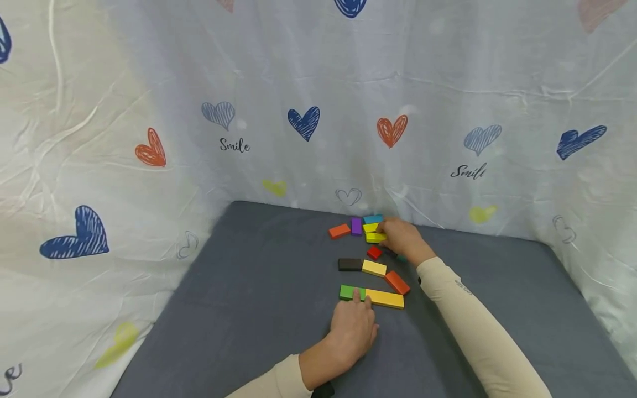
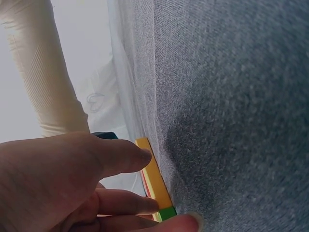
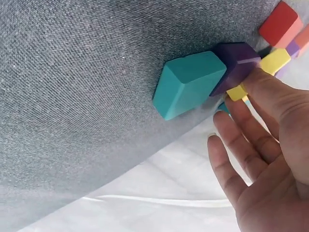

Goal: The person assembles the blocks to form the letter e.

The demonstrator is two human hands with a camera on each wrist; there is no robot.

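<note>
My left hand (image 1: pixel 352 331) rests its fingertips on a green block (image 1: pixel 346 292) and the near end of a long yellow-orange block (image 1: pixel 385 299), which lie end to end. Farther back, my right hand (image 1: pixel 402 240) pinches a yellow block (image 1: pixel 375 237) between thumb and index finger, its other fingers extended. Another yellow block (image 1: pixel 370 227) and a blue block (image 1: pixel 372 219) lie just behind it. Beside the right thumb are a dark purple block (image 3: pixel 236 65) and a teal block (image 3: pixel 190 84), both largely covered by the hand in the head view.
A small red block (image 1: pixel 374 252) lies left of the purple one. Black (image 1: pixel 350 265), pale yellow (image 1: pixel 374 268) and orange-red (image 1: pixel 397 282) blocks form a middle row. Orange (image 1: pixel 339 231) and purple (image 1: pixel 356 226) blocks lie at the back. A heart-print curtain (image 1: pixel 308 166) borders the grey table (image 1: pixel 249 309).
</note>
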